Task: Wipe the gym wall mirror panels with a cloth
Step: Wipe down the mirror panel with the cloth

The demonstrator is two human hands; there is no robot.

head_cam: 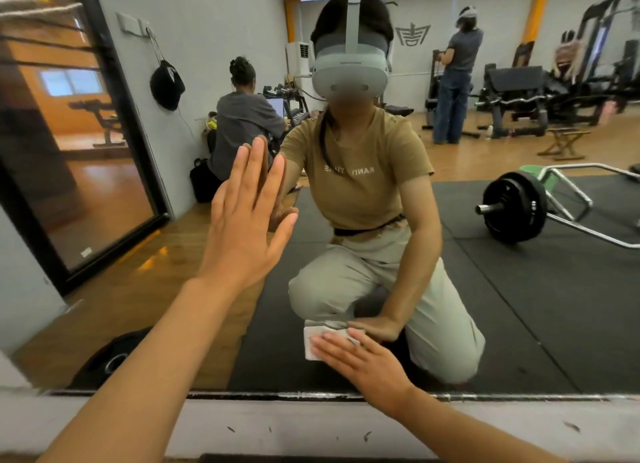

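The mirror (pixel 519 306) fills most of the view and serves as the reference surface. The left hand (pixel 247 220) is raised and laid flat against the glass, above and to the left of the cloth, with its fingers straight, close together and pointing upward, thumb spread to the side; it holds nothing. The right hand (pixel 360 358) is low on the mirror, just above the bottom frame edge (pixel 311 395), with its fingers extended and slightly spread, pressing the cloth (pixel 313 344) flat onto the glass. The cloth is a pale, folded piece; its left part shows beyond the fingertips, the rest is covered by the hand. Reflected in the mirror are the kneeling person in a tan shirt, a loaded barbell (pixel 512 208) on black floor mats to the right of that reflection, and a black bag (pixel 167 86) hanging on the grey wall to the left.
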